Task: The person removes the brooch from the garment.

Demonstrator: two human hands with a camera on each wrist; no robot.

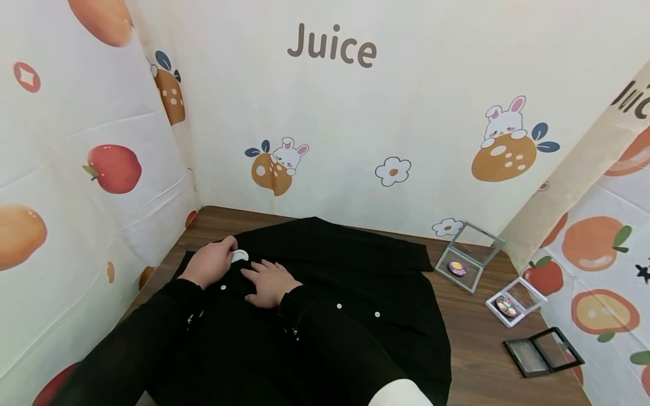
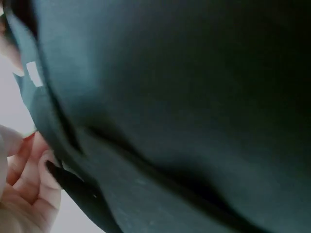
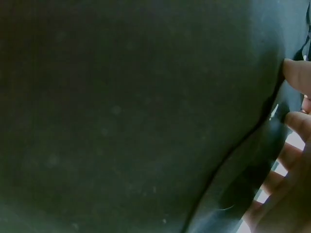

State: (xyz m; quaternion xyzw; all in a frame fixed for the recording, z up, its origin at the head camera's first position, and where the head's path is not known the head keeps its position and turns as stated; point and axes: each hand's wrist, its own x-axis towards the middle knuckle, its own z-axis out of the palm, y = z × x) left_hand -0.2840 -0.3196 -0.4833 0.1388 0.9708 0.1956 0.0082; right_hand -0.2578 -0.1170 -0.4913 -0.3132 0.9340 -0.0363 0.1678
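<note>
A black button shirt (image 1: 355,276) lies spread on the wooden table (image 1: 477,349). My left hand (image 1: 229,252) is at the shirt's upper left and pinches a small white round badge (image 1: 240,256) against the cloth. In the left wrist view its fingers (image 2: 29,165) curl at the edge of the dark fabric (image 2: 170,97). Just beside it, my right hand (image 1: 260,274) rests flat on the shirt with straight fingers. The right wrist view is mostly black cloth (image 3: 121,107), with the fingertips (image 3: 296,73) pressing on it at the right edge. Black sleeves cover both forearms.
Three open display cases lie on the table's right side: a clear one (image 1: 469,256) with a purple badge, a white-framed one (image 1: 515,301) with a round badge, and a black one (image 1: 543,352). Printed fruit-and-rabbit backdrops (image 1: 330,113) close off the left, back and right.
</note>
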